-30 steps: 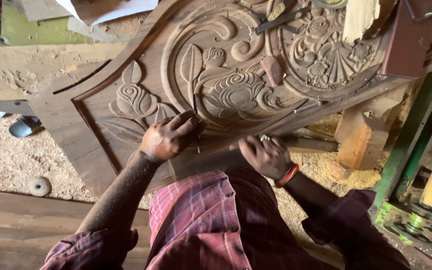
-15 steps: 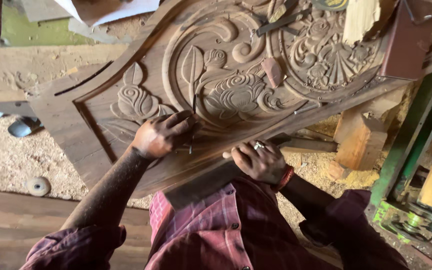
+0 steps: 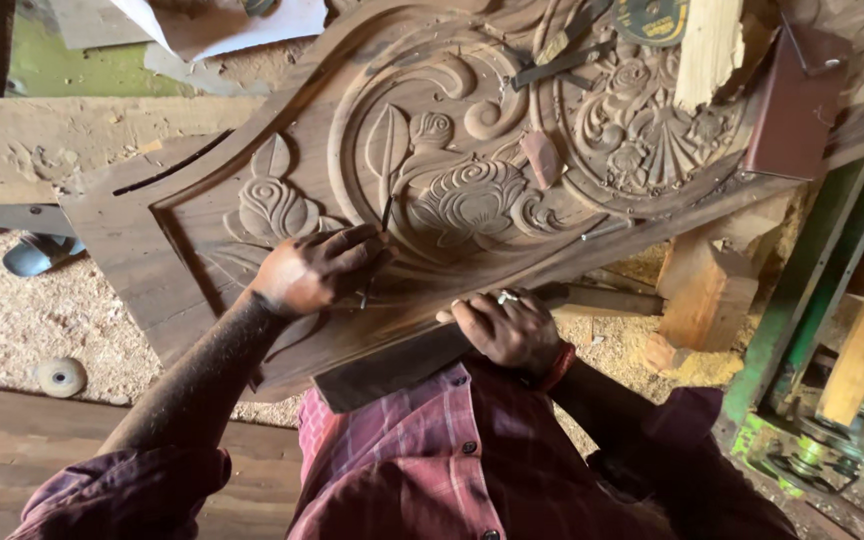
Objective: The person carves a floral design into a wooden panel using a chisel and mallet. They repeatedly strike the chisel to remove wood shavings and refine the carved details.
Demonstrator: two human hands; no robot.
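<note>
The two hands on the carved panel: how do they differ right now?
The left hand lies on the carved wooden panel, fingers pinching a thin chisel that points at the flower relief; the right hand sits lower, at the panel's near edge, curled round a dark wooden block. The right hand wears a ring and a red wristband; the left shows neither. Both are closed on a tool.

You see sawdust (image 3: 12, 320) spread left of the green frame (image 3: 802, 300), a small white wheel (image 3: 60, 377) lying in it, and a wood block (image 3: 707, 295) just beside that frame.
</note>
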